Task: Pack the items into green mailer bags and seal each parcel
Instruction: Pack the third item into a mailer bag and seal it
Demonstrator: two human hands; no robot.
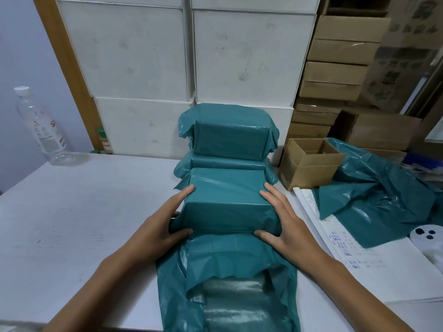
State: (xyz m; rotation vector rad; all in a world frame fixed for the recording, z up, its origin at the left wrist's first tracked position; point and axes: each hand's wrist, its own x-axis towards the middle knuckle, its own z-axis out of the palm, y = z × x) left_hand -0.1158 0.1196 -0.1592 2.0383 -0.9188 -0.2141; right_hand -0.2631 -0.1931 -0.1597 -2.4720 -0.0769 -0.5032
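Observation:
A boxy item sits inside a green mailer bag (pixel 227 202) in the middle of the white table (pixel 79 212). My left hand (pixel 160 224) presses flat against the parcel's left side and my right hand (pixel 287 224) against its right side, thumbs on its near face. The bag's open mouth (pixel 227 291) trails toward me over the table's front edge, its grey inside showing. Behind it, two wrapped green parcels (pixel 230 137) are stacked against the white boxes.
An open cardboard box (pixel 309 164) stands right of the parcels, beside loose green mailer bags (pixel 374 188) and a written sheet of paper (pixel 354 259). A clear plastic bottle (pixel 40 125) stands at the far left. White boxes (pixel 251 56) and brown cartons (pixel 340 68) line the back.

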